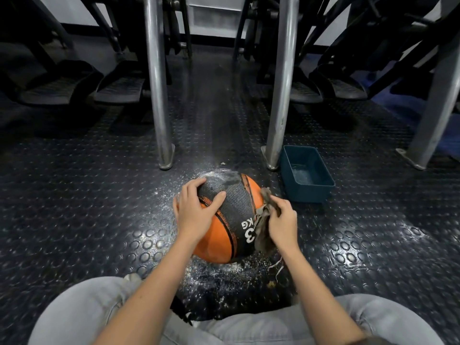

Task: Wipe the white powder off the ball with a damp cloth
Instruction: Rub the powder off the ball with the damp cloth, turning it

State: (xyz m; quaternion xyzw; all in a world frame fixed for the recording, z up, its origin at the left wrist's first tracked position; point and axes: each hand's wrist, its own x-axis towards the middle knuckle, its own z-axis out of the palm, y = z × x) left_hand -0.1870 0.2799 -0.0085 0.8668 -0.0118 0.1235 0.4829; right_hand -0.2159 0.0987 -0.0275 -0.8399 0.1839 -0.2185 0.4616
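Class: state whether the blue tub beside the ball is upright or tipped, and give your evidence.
Upright. The blue tub sits base-down on the floor, opening upward, with shallow water glinting inside.

The right flank of the orange-and-black rubber medicine ball (231, 207) lies behind the crumpled grey-brown rag (263, 239) and the right hand (283, 225) gripping it — its left flank sits under the left hand (194, 212). Two polished steel posts (155, 83) run off the top edge; the pale scrap (223, 163) on the floor beyond the ball is too small to tell.

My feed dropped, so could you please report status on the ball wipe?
Left hand rests on ball. Right hand grips cloth against ball's right side. Powder on far top. Tub to the right, nothing blocking.
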